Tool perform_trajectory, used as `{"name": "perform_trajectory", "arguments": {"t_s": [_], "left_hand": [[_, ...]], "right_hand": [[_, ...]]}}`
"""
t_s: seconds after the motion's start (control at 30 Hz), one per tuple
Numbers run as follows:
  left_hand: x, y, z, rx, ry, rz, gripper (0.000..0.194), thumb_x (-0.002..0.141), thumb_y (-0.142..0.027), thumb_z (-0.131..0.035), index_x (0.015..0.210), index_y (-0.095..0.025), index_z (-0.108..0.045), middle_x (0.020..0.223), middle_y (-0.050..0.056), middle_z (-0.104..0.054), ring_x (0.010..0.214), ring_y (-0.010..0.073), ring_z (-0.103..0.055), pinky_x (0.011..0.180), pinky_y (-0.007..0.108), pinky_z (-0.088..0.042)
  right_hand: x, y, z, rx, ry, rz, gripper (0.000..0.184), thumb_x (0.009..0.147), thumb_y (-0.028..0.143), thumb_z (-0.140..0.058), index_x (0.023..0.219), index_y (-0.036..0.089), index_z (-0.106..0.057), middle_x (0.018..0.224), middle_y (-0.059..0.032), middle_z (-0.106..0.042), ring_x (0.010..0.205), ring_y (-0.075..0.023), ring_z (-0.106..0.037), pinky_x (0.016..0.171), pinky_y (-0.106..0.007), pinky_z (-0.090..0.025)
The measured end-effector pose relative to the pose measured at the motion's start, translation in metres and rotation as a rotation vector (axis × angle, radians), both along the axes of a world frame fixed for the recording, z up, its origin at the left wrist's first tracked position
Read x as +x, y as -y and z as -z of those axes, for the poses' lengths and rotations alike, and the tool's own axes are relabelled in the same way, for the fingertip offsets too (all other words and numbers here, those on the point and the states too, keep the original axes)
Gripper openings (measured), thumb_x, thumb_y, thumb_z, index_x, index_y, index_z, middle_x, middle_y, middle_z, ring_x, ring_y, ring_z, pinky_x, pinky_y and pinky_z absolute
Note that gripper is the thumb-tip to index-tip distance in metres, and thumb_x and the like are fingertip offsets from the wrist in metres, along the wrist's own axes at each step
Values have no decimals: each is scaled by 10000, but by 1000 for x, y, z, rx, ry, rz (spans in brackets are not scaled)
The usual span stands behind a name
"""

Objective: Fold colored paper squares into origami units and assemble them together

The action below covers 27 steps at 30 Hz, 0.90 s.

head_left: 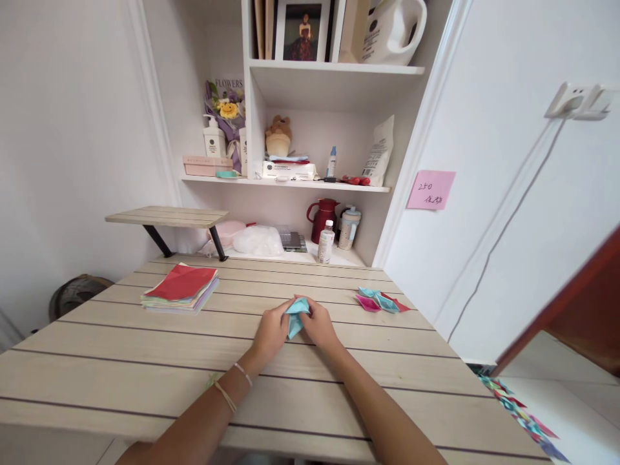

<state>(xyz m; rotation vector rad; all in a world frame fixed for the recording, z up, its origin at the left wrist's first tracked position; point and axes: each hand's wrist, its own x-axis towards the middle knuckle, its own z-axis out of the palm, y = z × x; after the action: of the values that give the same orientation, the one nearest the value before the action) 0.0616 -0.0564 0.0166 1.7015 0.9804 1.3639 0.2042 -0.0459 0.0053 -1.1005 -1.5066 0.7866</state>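
A light-blue piece of folded paper (296, 318) is held between both hands over the middle of the table. My left hand (272, 328) grips its left side, fingers closed on the edge. On the other side my right hand (318, 323) pinches the paper, its thumb on the near face. Some fingertips are hidden behind the paper. To the right lie several folded paper boats (387, 302) in blue, pink and red. A stack of coloured paper sheets (181, 287), red on top, sits at the left.
The slatted wooden table (145, 374) carries a small raised shelf (167, 216) at its back left. Behind it, a clear plastic bottle (326, 243) and a dark red jug (323, 219) stand in the cabinet. Many coloured folded papers (520, 413) lie on the floor at right.
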Motion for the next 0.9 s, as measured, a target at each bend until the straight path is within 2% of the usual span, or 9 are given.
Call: {"name": "perform_trajectory", "arguments": {"t_s": [0.1, 0.2, 0.3, 0.4, 0.53, 0.63, 0.77, 0.9], "left_hand": [[0, -5, 1, -115, 42, 16, 326, 711, -164, -499, 1006, -204, -634, 880, 52, -676, 773, 201, -616, 748, 336, -482], [-1, -9, -1, -272, 155, 95, 320, 716, -206, -512, 1014, -161, -620, 703, 41, -667, 588, 161, -605, 576, 301, -510], [-3, -11, -6, -317, 227, 131, 276, 674, -211, -570, 928, -137, -646, 739, 55, -672, 623, 157, -611, 578, 268, -504], [-6, -11, -10, -338, 262, 168, 256, 633, -196, -616, 880, -142, -659, 844, 72, -673, 700, 167, -615, 624, 264, -499], [-14, -10, -13, -366, 295, 286, 322, 607, -180, -652, 927, -142, -654, 884, 80, -665, 740, 170, -609, 681, 270, -483], [-19, -9, -16, -379, 288, 364, 365, 611, -213, -674, 966, -135, -642, 856, 81, -661, 731, 166, -607, 681, 266, -474], [-18, -10, -17, -373, 244, 319, 336, 596, -254, -710, 894, -110, -649, 804, 80, -662, 690, 159, -605, 663, 271, -474], [-15, -15, -14, -341, 210, 234, 287, 627, -310, -683, 824, -108, -630, 713, 67, -656, 606, 136, -589, 562, 235, -465]], "right_hand": [[4, -2, -2, -52, -115, -20, 380, 634, 174, -509, 995, 200, -624, 798, -20, -673, 704, -182, -586, 653, -307, -454], [9, -2, -7, -162, -324, -142, 340, 602, 206, -588, 937, 185, -642, 820, -36, -678, 711, -187, -603, 624, -297, -462], [13, 0, -14, -272, -457, -233, 280, 554, 235, -675, 826, 169, -665, 812, -51, -681, 741, -196, -614, 666, -308, -470], [19, 3, -21, -332, -508, -295, 296, 502, 222, -730, 784, 159, -667, 784, -50, -680, 748, -190, -617, 720, -316, -467], [29, 4, -27, -372, -456, -385, 337, 477, 208, -749, 802, 163, -670, 770, -33, -670, 722, -171, -613, 721, -306, -463], [35, 5, -31, -365, -353, -402, 350, 499, 240, -747, 833, 164, -673, 757, -26, -664, 707, -163, -602, 708, -303, -462], [38, 5, -33, -305, -247, -376, 281, 585, 362, -701, 765, 146, -679, 732, -39, -652, 724, -171, -587, 706, -314, -464], [35, 3, -31, -237, -237, -296, 294, 621, 415, -670, 741, 148, -650, 663, -23, -624, 627, -144, -565, 610, -286, -470]]}}
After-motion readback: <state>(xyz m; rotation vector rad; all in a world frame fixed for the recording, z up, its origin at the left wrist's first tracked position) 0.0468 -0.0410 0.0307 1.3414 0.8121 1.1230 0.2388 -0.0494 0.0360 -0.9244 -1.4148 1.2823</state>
